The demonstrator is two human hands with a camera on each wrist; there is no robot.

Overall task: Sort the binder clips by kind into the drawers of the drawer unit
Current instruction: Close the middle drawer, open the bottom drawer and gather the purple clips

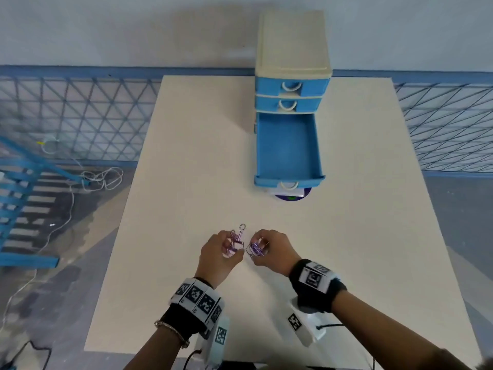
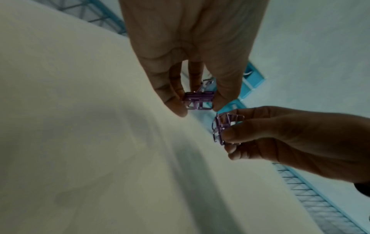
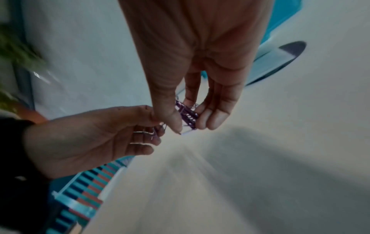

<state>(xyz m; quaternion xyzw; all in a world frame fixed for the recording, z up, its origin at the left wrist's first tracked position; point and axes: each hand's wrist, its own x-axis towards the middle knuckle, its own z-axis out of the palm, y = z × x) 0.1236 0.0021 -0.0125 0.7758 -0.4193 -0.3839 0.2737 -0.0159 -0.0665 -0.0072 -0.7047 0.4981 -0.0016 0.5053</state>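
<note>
The left hand (image 1: 218,253) is held just above the near part of the pale cream rectangular table (image 1: 186,182), and its thumb and fingers pinch a small purple metal binder clip with open wire frame (image 2: 198,100); in the head view the silver wire loops of this clip stand up beyond the fingertips. Just beside it, to its right, the right hand (image 1: 272,251) grasps a second purple wire binder clip (image 3: 187,114) between the thumb and the curled fingers. The two hands are very near each other, and the two clips are almost touching, but I cannot tell if they really touch. In the right wrist view some thin silver wire handles lie across the fingers (image 3: 144,139) of the left hand. Farther away from both hands, straight ahead and slightly to the right of the right hand, stands the blue plastic drawer unit with a cream top (image 1: 292,44). Its lowest blue drawer (image 1: 288,145) is pulled out toward the hands and shows a bare blue floor, and the two upper drawers with white ring handles are closed. Under the front of the open drawer lies a flat dark purple round disc (image 1: 293,196), only partly visible. Beyond the table edge there is a blue metal lattice fence (image 1: 80,116).
</note>
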